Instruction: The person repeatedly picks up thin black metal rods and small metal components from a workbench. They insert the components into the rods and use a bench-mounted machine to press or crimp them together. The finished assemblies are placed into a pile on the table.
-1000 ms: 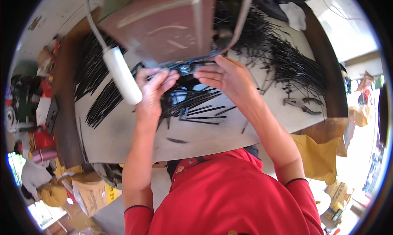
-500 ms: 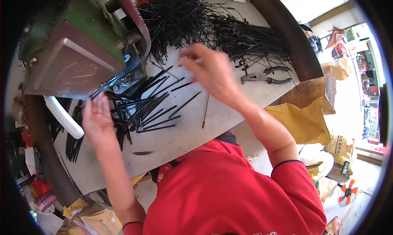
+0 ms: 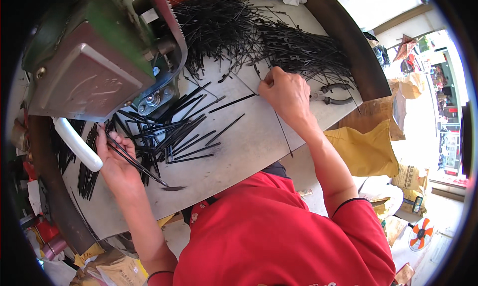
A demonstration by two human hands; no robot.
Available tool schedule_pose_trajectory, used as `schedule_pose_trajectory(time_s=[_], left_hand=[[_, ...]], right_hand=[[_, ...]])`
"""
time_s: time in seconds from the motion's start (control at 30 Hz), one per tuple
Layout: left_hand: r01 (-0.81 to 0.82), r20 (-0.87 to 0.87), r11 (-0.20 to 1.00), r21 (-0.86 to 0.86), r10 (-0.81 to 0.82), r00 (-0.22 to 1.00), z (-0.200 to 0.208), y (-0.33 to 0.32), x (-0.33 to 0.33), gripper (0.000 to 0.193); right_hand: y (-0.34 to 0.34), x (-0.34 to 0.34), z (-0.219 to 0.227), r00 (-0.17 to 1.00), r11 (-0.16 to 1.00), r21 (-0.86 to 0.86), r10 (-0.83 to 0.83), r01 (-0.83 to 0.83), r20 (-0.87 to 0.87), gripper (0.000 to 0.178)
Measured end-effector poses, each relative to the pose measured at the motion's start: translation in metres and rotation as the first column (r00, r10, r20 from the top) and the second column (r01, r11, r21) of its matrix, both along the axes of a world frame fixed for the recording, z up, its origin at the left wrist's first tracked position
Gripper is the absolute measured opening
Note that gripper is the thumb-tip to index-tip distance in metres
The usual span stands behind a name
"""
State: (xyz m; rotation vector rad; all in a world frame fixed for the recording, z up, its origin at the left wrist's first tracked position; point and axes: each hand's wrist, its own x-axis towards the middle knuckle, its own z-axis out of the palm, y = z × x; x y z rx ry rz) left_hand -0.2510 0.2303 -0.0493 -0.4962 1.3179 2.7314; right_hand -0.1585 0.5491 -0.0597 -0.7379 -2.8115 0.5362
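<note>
My left hand [image 3: 119, 161] is closed around a few slim black rods [image 3: 135, 161], which slant down and right from its fingers beside the machine. More black rods [image 3: 186, 131] lie loosely heaped on the table just right of that hand. Further right, my right hand [image 3: 289, 93] pinches by its upper part a thin black rod [image 3: 283, 129], whose lower end reaches the table's front edge. The fingertips partly hide where it is gripped. Pliers with dark handles [image 3: 339, 101] lie just beyond the right hand, their jaws partly covered by it.
A green machine with a brownish metal cover [image 3: 89, 82] and a white handle [image 3: 79, 145] stands over the left of the table [image 3: 214, 171]. Dense piles of thin black rods [image 3: 214, 29] spread along the back. A yellow sack [image 3: 366, 149] and a fan [image 3: 421, 234] are at the right.
My left hand has drawn down from the machine, and the rods in it now point toward the front. The right hand has moved right and down and now pinches a thin rod.
</note>
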Motion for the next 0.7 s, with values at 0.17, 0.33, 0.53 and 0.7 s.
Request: schedule_pose_trajectory(time_s=[0.17,0.33,0.53,0.7], left_hand=[[0.115,0.014,0.992,0.055,-0.116,0.993,-0.002,0.000,0.010,0.014],[0.240,0.030,0.970,-0.048,-0.239,0.971,-0.005,0.024,0.019,0.013],[0.247,0.078,0.926,-0.285,-0.235,0.969,-0.004,0.047,0.010,0.021],[0.260,-0.006,0.899,-0.353,-0.280,0.960,-0.008,0.046,0.005,0.022]], right_hand=[[-0.007,0.005,0.019,0.998,0.738,-0.672,0.065,-0.060,-0.018,0.018],[-0.051,-0.005,0.021,0.984,0.123,-0.985,0.146,-0.120,-0.102,0.020],[-0.110,-0.040,0.021,0.941,0.152,-0.962,0.288,-0.228,-0.178,0.023],[-0.130,-0.061,0.010,0.938,0.305,-0.894,0.214,-0.328,-0.271,0.023]])
